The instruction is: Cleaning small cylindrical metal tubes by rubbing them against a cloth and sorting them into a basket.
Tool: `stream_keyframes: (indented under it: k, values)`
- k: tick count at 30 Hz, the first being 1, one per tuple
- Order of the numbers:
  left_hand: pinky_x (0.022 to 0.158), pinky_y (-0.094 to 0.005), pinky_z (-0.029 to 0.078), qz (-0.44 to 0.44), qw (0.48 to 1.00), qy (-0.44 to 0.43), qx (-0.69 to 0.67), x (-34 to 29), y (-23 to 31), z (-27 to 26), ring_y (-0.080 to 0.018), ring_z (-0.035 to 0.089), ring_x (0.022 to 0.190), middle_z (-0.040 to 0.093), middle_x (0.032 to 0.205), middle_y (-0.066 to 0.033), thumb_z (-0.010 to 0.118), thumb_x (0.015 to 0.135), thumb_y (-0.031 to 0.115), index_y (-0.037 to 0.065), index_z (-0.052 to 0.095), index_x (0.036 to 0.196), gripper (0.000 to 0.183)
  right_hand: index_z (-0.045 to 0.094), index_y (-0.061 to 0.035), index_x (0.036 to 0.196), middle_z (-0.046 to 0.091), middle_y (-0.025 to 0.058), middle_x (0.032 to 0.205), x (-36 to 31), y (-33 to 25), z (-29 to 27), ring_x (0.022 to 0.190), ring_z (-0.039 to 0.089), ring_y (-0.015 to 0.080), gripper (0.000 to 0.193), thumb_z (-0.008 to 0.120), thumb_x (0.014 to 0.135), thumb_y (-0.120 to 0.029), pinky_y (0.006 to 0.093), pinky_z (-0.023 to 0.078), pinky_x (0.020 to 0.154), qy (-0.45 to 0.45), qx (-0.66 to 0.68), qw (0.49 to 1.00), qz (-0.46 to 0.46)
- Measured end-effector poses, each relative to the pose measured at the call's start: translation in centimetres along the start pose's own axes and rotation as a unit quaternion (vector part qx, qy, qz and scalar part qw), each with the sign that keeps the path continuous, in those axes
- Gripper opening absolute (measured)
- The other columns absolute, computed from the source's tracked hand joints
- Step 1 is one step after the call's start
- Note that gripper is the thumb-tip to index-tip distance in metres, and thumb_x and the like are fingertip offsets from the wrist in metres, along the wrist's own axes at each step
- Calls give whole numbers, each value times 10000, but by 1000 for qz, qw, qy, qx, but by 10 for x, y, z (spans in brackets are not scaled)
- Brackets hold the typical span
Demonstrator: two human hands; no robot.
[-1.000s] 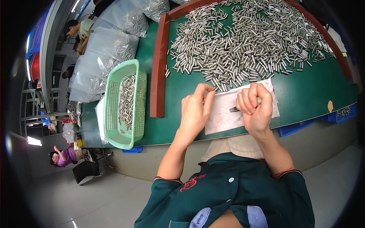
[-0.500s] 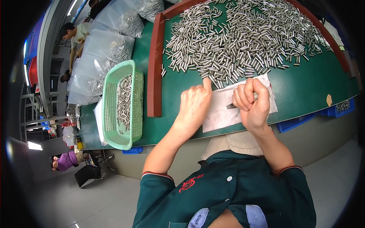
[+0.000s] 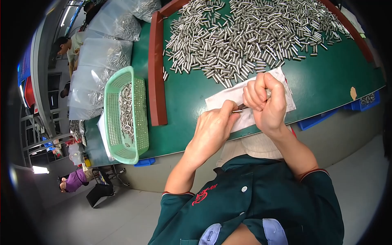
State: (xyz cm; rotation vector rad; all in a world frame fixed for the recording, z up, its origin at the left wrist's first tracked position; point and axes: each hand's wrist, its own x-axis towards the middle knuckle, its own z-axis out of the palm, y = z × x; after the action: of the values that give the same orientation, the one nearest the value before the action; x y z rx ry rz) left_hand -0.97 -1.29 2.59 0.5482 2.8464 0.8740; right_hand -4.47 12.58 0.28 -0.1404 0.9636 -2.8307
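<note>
My left hand (image 3: 212,128) pinches a small metal pin (image 3: 237,110) at its fingertips, over a white cloth (image 3: 228,100) spread on the green table (image 3: 183,114). My right hand (image 3: 265,100) is curled into a fist just to the right, gripping a thin dark tool (image 3: 243,106) whose tip meets the pin. A wide heap of short silver metal pins (image 3: 245,36) covers the table beyond the cloth.
A green mesh basket (image 3: 114,118) with pins in it stands at the left, past a red-brown wooden bar (image 3: 157,73). Clear bags of pins (image 3: 106,53) lie further left. Blue bins (image 3: 363,102) hang at the table's right edge. Other people are far left.
My left hand has drawn back from the pile's edge toward my right hand and now holds a pin against the tool. My head has tilted, shifting the view.
</note>
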Motion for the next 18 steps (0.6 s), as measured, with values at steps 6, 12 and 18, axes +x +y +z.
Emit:
stream_keyframes:
  k: [6, 12, 18]
  values:
    - [420, -194, 232, -142, 732, 19, -666, -7, -14, -10, -51, 270, 433, 358, 509, 34, 444, 896, 204, 39, 496, 822, 188, 270, -105, 547, 237, -17, 443, 0, -1, -2, 399, 179, 80, 370, 272, 888, -248, 234, 188, 408, 4, 4, 1000, -1]
    - [432, -191, 244, -196, 717, 160, -650, -6, -18, -5, -65, 303, 468, 478, 590, -30, 379, 921, 269, 20, 497, 710, 347, 273, -109, 548, 239, -22, 438, -2, 0, -1, 397, 174, 78, 367, 273, 886, -250, 235, 187, 413, -7, 13, 1000, -21]
    - [487, -249, 417, -49, 985, 112, -125, -5, 3, 1, -135, 547, 514, 593, 657, -117, 616, 733, 31, 10, 596, 844, 115, 278, -92, 534, 243, -13, 434, -2, -1, -3, 394, 171, 73, 374, 294, 882, -227, 237, 173, 397, 30, 105, 988, -112]
